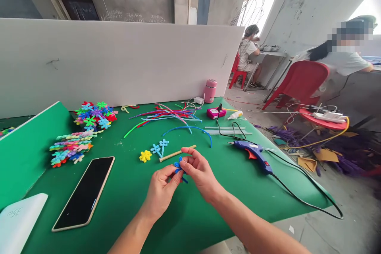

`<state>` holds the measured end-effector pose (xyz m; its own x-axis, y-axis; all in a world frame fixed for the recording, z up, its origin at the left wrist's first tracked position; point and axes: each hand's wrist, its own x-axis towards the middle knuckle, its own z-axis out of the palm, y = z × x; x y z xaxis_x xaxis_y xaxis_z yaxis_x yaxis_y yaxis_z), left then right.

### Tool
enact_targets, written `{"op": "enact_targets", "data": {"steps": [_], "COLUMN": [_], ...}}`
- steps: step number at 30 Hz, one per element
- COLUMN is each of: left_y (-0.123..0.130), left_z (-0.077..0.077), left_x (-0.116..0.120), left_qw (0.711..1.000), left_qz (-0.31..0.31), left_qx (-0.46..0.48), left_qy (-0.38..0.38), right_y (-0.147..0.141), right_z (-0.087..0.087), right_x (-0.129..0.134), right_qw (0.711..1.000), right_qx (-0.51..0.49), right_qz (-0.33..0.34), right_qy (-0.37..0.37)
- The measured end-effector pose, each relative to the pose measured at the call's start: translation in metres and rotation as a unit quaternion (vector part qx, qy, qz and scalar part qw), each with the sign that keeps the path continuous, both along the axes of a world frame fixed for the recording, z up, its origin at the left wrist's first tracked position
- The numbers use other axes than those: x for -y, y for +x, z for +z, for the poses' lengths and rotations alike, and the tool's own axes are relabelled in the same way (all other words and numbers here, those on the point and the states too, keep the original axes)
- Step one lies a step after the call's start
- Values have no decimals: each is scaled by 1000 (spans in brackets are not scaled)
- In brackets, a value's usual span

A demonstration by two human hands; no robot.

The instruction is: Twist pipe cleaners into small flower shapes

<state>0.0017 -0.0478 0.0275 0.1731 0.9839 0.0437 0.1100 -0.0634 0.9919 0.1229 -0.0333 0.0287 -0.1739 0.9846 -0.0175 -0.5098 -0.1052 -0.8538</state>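
The left hand [164, 191] and the right hand [200, 170] pinch together one blue pipe cleaner [178, 165]. The yellow flower [145, 156] lies at ten o'clock from them, upon the green table [119, 190].

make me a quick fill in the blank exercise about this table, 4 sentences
The left hand and right hand hold a small fuzzy piece coloured ____.
The flower left of the two light-blue flowers is ____.
The glue gun lies to the ____ of both hands.
The bottle by the white board is ____.

Missing words: blue; yellow; right; pink
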Motion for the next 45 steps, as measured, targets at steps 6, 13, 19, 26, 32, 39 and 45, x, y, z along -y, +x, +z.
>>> {"op": "enact_targets", "data": {"steps": [6, 13, 19, 26, 32, 39, 45], "left_y": [-5, -5, -6, -15, -17, -16, -18], "left_z": [-5, -10, -28, -33, -33, -37, -34], "left_x": [-19, -45, -60, -63, -64, -66, -70], "left_qw": [992, 995, 985, 985, 983, 940, 903], "left_qz": [13, 54, 50, -5, -26, 47, 81], "left_qx": [91, 43, 102, 71, 91, 240, 329], "left_qy": [-85, -71, -127, -156, -158, -238, -264], "right_y": [-2, -2, -1, -2, -2, 1, 5], "right_z": [-6, -10, -16, -35, -40, -37, -35], "right_x": [-29, -58, -72, -70, -68, -68, -62], "right_qw": [1000, 998, 994, 993, 989, 982, 946], "right_qx": [19, 58, 88, 97, 140, 170, 287], "right_qz": [22, 8, 14, 65, 51, 41, 4], "right_qy": [-9, -24, -58, -8, 13, 64, 151]}}
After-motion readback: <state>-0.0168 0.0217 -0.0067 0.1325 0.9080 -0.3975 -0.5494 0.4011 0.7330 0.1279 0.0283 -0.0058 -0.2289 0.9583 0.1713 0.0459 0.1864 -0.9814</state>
